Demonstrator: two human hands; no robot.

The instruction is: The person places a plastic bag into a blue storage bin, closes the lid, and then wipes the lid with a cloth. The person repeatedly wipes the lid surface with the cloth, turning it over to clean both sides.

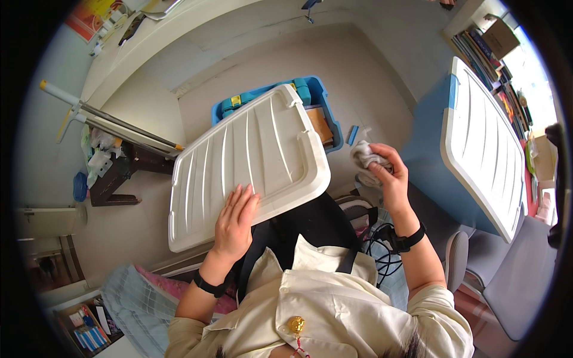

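A white ribbed plastic lid (233,156) lies tilted across my knees, its far end over a blue storage bin (335,129). My left hand (237,219) rests flat on the lid's near edge, fingers slightly apart. In my right hand (391,176) is a crumpled grey-white cloth (367,156), held between thumb and fingers to the right of the lid, apart from it. The bin stands on the floor; teal straps with yellow buckles (241,100) and an orange-brown flat item (318,123) show inside it. The lid hides the rest of the contents.
A larger blue bin (429,129) with a white lid (485,147) stands on a grey chair (515,273) at right. On the floor lies a small blue strip (353,134). Metal poles (130,127) and a dark wooden stool (121,174) are at left. Black cable (380,255) lies by my right hip.
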